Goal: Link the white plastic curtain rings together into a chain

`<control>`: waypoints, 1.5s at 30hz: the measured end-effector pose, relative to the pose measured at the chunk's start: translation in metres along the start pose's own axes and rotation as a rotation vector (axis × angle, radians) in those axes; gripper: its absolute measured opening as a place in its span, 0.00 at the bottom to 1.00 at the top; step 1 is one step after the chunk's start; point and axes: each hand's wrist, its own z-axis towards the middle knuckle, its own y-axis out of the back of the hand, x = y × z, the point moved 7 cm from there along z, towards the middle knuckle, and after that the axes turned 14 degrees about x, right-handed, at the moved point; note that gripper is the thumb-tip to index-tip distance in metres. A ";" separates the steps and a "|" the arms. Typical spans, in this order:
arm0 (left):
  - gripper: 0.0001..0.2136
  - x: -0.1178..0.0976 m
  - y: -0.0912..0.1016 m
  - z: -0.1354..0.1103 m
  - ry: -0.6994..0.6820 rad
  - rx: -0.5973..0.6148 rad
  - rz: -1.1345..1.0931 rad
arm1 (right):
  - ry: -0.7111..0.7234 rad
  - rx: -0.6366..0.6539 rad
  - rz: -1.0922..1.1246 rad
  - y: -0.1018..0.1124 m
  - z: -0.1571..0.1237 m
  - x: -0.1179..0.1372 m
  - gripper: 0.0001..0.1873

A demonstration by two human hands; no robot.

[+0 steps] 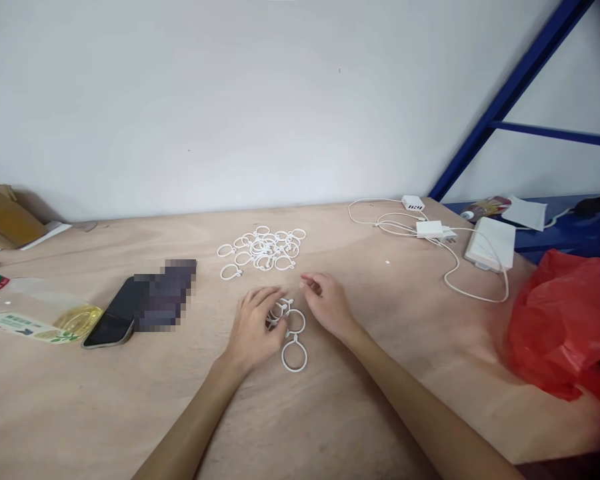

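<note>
A pile of several white plastic rings [264, 249] lies on the wooden table [330, 413] near the wall. Closer to me, a short chain of linked white rings [294, 340] rests on the table. My left hand [254, 328] lies over the chain's upper end, fingers curled onto the rings. Just right of the chain hovers my right hand [327, 304], its fingers bent and pinched together, with nothing clearly visible in them.
A dark phone [111, 321] lies at the left beside a clear packet [35, 319] and cardboard [5, 220]. White chargers and cables [430, 230], a white box [490, 243] and a red plastic bag [565, 320] sit at the right. A blue metal frame [510, 93] stands behind.
</note>
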 end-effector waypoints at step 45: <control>0.21 -0.010 0.005 0.000 0.055 0.182 -0.833 | 0.155 0.289 0.685 0.001 -0.020 0.029 0.10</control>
